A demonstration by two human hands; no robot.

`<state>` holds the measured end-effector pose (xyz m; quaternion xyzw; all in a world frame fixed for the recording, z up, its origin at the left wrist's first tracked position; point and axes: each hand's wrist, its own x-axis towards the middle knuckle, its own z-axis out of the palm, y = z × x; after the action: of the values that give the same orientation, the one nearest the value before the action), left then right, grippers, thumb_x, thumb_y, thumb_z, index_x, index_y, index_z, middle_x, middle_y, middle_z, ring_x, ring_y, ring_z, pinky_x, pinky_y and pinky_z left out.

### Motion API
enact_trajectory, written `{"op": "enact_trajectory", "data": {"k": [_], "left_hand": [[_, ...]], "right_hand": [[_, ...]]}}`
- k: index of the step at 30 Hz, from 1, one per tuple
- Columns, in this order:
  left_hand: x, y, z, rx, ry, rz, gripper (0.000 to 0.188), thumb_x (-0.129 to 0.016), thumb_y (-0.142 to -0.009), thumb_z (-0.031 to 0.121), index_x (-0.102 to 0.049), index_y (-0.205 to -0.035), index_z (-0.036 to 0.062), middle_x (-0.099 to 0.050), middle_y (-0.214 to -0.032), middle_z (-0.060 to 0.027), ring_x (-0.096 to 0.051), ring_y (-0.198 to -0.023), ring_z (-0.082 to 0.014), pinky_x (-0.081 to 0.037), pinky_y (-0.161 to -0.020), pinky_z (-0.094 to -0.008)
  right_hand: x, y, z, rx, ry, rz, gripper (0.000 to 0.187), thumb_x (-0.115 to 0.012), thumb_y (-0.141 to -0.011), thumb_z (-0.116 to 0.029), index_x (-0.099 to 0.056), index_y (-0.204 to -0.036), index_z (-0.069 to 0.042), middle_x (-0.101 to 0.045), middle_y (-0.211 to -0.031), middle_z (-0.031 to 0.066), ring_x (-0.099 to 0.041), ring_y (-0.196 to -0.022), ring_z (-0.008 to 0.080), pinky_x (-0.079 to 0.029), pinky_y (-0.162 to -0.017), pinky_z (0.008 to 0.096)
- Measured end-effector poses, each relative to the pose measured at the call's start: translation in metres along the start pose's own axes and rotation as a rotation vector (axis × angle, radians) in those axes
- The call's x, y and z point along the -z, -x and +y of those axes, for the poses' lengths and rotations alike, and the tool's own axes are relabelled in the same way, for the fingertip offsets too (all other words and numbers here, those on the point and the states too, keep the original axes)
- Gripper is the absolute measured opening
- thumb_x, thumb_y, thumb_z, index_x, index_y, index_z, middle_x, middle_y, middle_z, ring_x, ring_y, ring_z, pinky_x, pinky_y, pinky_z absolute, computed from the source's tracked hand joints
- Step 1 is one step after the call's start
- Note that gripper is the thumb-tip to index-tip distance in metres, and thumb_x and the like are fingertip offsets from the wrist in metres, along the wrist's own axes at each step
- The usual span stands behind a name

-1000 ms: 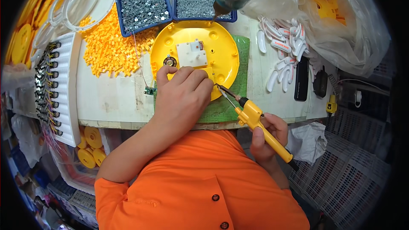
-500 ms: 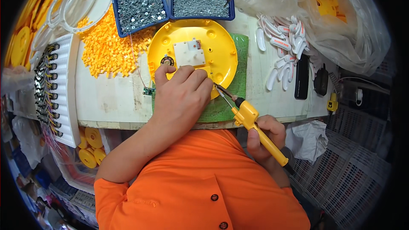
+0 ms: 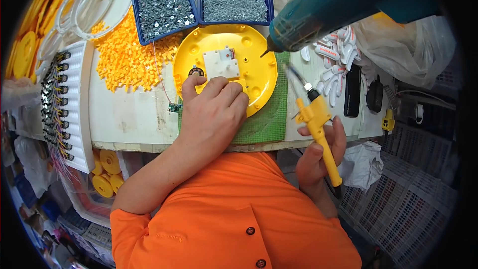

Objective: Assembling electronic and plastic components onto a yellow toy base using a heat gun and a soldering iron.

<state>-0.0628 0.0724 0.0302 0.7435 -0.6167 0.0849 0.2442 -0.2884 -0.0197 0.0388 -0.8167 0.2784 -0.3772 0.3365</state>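
Note:
My left hand (image 3: 214, 107) is closed, its fingers curled down inside a yellow round shell (image 3: 261, 79); what the fingertips pinch is hidden beneath them. By its thumb sits a small round dark part (image 3: 196, 71), and a white boxy module (image 3: 217, 65) lies just beyond the fingers. To the left, a small green circuit board (image 3: 174, 107) hangs on a thin wire. My right hand (image 3: 321, 152) grips a yellow soldering iron (image 3: 320, 127) by its handle. The iron's tip points up and away, to the right of the shell and apart from it.
A teal power screwdriver (image 3: 318, 12) hangs over the shell's far right. Blue bins of screws (image 3: 234, 2) and small metal parts (image 3: 165, 10) stand behind. Yellow plastic pieces (image 3: 124, 55), a white foam tray (image 3: 79, 99), white curved parts (image 3: 333, 60) and a green mat (image 3: 259, 129) surround the work.
My right hand has drawn the soldering iron away from the shell, rightward, and tilted it more upright. The teal screwdriver has swung in from the top. My left hand stays nearly still.

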Motion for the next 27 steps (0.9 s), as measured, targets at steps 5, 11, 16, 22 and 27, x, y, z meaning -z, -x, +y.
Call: {"op": "enact_trajectory", "data": {"k": [5, 11, 16, 22, 27], "left_hand": [[0.002, -0.002, 0.001, -0.001, 0.008, -0.018, 0.004, -0.068, -0.081, 0.017, -0.063, -0.082, 0.0155, -0.062, -0.090, 0.0025, -0.062, -0.097, -0.0147, -0.039, -0.096, -0.0486], [0.001, 0.001, 0.001, 0.002, 0.026, -0.017, 0.003, -0.066, -0.082, 0.017, -0.064, -0.083, 0.0153, -0.062, -0.092, 0.0024, -0.062, -0.099, -0.0146, -0.037, -0.098, -0.0505], [0.002, 0.001, 0.000, 0.003, 0.025, -0.029, 0.003, -0.064, -0.083, 0.017, -0.065, -0.086, 0.0154, -0.062, -0.094, 0.0019, -0.062, -0.101, -0.0149, -0.036, -0.100, -0.0505], [0.020, -0.002, -0.009, 0.023, 0.061, -0.044, 0.012, -0.071, -0.083, 0.018, -0.068, -0.094, 0.0135, -0.064, -0.099, 0.0008, -0.062, -0.102, -0.0168, -0.038, -0.101, -0.0483], [0.050, -0.002, -0.042, -0.059, 0.188, -0.172, 0.031, -0.075, -0.079, 0.017, -0.066, -0.109, 0.0111, -0.065, -0.108, -0.0049, -0.062, -0.108, -0.0228, -0.040, -0.103, -0.0470]], "right_hand": [[-0.027, -0.018, 0.009, -0.162, -0.338, -0.007, 0.063, -0.057, -0.107, -0.037, -0.038, -0.150, 0.004, -0.068, -0.122, 0.0263, -0.070, -0.107, 0.0270, -0.056, -0.095, 0.0384], [-0.062, -0.047, 0.031, 0.113, 0.187, -0.048, 0.057, -0.078, -0.085, -0.005, -0.055, -0.138, -0.003, -0.064, -0.120, 0.0206, -0.063, -0.108, 0.0384, -0.051, -0.095, 0.0427], [-0.070, -0.049, 0.040, 0.147, 0.266, -0.076, 0.064, -0.080, -0.080, -0.007, -0.053, -0.139, -0.004, -0.061, -0.125, 0.0212, -0.057, -0.117, 0.0418, -0.045, -0.103, 0.0481], [-0.072, -0.050, 0.037, 0.202, 0.326, -0.050, 0.065, -0.079, -0.081, -0.009, -0.052, -0.140, -0.004, -0.061, -0.127, 0.0204, -0.057, -0.119, 0.0423, -0.042, -0.106, 0.0504], [-0.071, -0.049, 0.042, 0.208, 0.310, -0.038, 0.064, -0.078, -0.081, -0.010, -0.053, -0.139, -0.003, -0.062, -0.126, 0.0198, -0.056, -0.120, 0.0446, -0.041, -0.108, 0.0514]]}}
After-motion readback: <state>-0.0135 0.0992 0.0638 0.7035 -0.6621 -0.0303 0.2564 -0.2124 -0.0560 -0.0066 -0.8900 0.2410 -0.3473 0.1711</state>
